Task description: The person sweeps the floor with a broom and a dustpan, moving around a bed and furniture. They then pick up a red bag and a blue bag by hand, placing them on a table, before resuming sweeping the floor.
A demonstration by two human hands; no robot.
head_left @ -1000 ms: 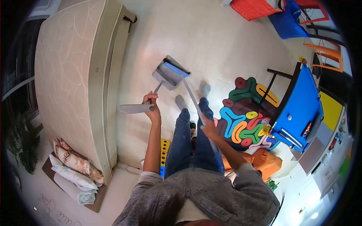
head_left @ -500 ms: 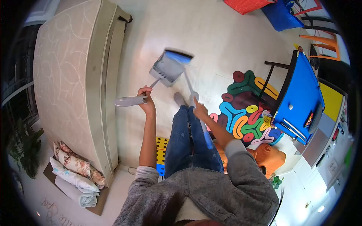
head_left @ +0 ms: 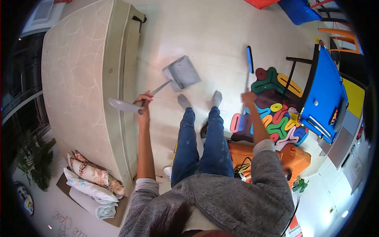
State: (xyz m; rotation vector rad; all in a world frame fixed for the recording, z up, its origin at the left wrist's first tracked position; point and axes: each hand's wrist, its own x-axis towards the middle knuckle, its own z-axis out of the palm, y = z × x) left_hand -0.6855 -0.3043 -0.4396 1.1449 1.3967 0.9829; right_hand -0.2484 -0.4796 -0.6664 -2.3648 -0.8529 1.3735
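Note:
My left hand is closed round the long handle of a grey dustpan. The pan part is on or just over the pale floor in front of my feet, and the thick grip end sticks out to the left of the hand. Off to the right, my right hand grips the stick of a broom. The broom's narrow blue head with dark bristles points away from me, well apart from the dustpan. The lower end of its stick looks blurred near the colourful mat.
A beige patterned bed runs along the left, with pillows near its end. On the right lie a colourful mat and a small blue pool table. Orange bean-bag-like seats are beside my legs.
My right hand has swung the broom to the right, away from the dustpan. The left hand has shifted slightly left and up with the dustpan. My feet are now further apart.

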